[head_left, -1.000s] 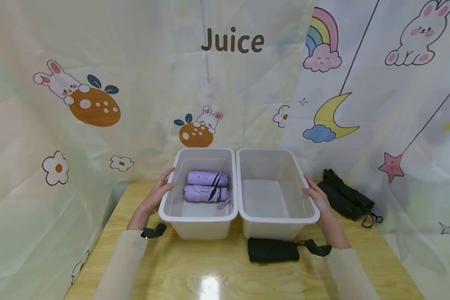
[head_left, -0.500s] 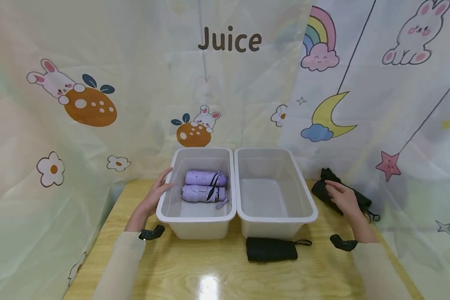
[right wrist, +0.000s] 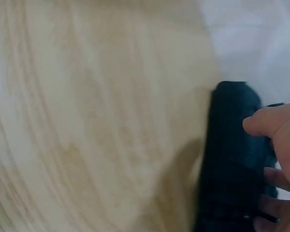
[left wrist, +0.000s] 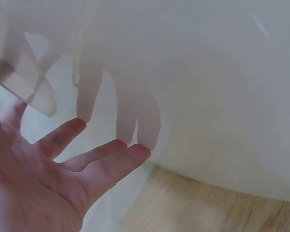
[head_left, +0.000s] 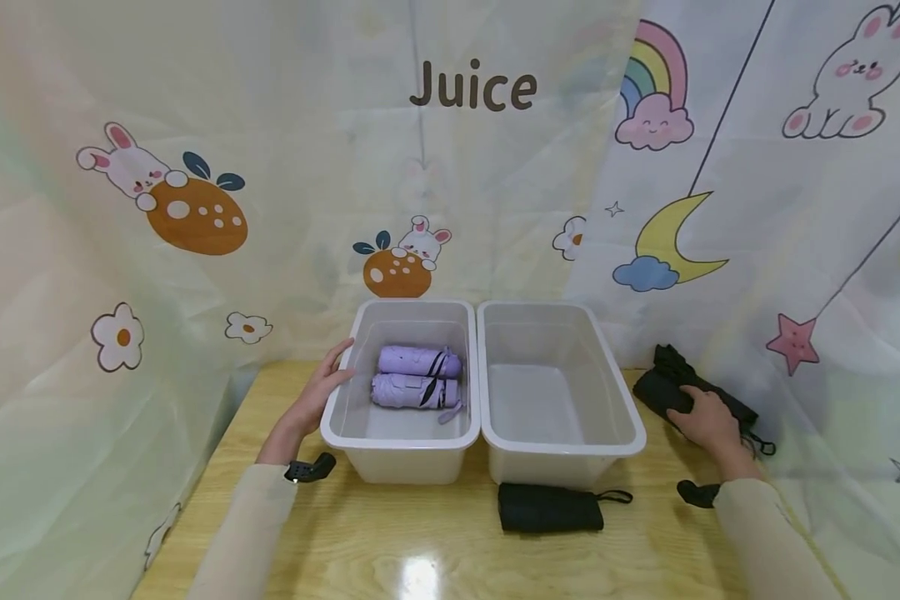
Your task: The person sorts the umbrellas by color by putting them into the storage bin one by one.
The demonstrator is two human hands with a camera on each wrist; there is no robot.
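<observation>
At the table's right edge, two folded black umbrellas lie against each other. My right hand (head_left: 708,421) grips the nearer black umbrella (right wrist: 227,150), its thumb over the top and its fingers down the far side in the right wrist view. The other black umbrella (head_left: 738,408) is partly hidden behind the hand. My left hand (head_left: 321,400) rests on the left white bin (head_left: 412,462); in the left wrist view its extended fingertips (left wrist: 144,151) touch the outer wall. Inside that bin lie two folded purple umbrellas (head_left: 416,390), side by side.
A second white bin (head_left: 562,437), with nothing in it, stands right beside the first. Another folded black umbrella (head_left: 549,508) with a wrist loop lies in front of it. A printed curtain (head_left: 300,167) hangs behind the wooden table (head_left: 330,542).
My right hand has left the right bin's rim, moved right to the black umbrellas and taken hold of the nearer one. The left hand has stayed at the left bin.
</observation>
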